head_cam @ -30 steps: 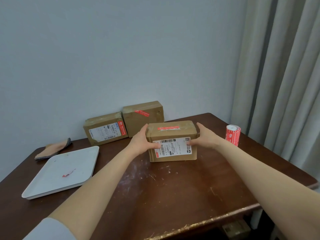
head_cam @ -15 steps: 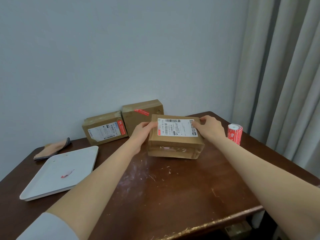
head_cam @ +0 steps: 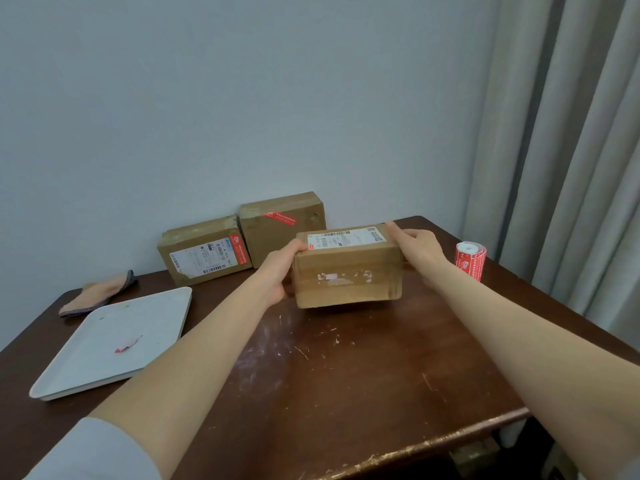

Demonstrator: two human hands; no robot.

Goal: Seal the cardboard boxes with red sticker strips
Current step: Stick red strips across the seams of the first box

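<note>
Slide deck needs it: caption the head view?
Left hand and right hand grip cardboard box by its ends, label up; red sticker roll stands nearby.

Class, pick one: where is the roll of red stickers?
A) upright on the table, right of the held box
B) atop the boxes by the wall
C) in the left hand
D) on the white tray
A: the sticker roll stands upright on the table, right of the held box and apart from it.
</note>
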